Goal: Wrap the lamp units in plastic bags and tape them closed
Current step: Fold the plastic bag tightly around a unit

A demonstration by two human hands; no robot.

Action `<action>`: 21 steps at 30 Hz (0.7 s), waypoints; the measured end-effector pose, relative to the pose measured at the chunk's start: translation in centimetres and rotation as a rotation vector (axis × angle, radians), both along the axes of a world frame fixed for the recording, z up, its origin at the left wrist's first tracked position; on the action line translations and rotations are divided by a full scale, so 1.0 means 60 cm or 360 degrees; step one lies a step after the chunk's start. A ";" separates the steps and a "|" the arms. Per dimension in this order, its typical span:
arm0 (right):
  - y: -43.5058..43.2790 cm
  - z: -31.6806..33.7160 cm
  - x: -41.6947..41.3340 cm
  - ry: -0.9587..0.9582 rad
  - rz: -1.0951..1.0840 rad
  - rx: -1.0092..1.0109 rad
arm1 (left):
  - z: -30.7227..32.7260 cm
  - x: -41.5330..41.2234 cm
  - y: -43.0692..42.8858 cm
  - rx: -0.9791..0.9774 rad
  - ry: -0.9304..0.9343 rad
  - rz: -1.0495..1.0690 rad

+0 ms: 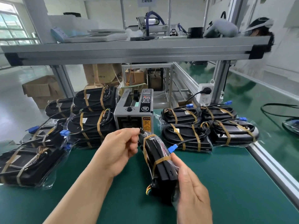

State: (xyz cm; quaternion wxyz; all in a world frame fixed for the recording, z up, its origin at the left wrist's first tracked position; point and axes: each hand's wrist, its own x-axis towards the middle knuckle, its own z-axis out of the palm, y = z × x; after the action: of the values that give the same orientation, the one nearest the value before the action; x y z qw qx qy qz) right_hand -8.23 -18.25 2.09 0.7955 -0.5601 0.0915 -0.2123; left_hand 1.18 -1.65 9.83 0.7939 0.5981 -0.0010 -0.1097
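Lamp unit (159,160) on edge, long axis toward dispenser (134,110)

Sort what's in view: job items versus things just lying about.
Job: bagged lamp unit, held by left hand and right hand; tape dispenser; finished units beside it.
Lying about: cardboard boxes; socket block; grey controller on the shelf.

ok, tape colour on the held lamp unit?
Tan-brown tape round the lamp unit; head view.

The left hand (119,151) and right hand (191,185) hold one lamp (159,160). Right of them lie four wrapped lamps (186,138), left at least five, beyond one tape machine (134,110).
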 end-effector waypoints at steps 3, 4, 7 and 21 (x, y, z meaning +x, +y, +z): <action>0.038 0.013 -0.032 0.0041 0.0128 -0.0141 | 0.023 -0.062 -0.004 0.0197 -0.0135 -0.0457; 0.036 -0.002 -0.027 0.0019 0.0137 -0.0140 | 0.027 -0.077 -0.009 0.0299 -0.0165 -0.0520; 0.028 -0.012 -0.027 0.0017 0.0186 -0.0037 | 0.028 -0.098 -0.022 0.0684 -0.0301 -0.0523; 0.033 -0.006 -0.028 0.0038 0.0251 -0.0096 | 0.021 -0.096 -0.041 0.0847 -0.0340 -0.0550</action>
State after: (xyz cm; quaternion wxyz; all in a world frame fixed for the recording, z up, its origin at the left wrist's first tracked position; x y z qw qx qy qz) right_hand -9.91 -16.25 1.74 0.7913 -0.5918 0.0501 -0.1449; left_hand -4.56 -4.11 11.07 0.5747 0.7836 -0.1571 -0.1758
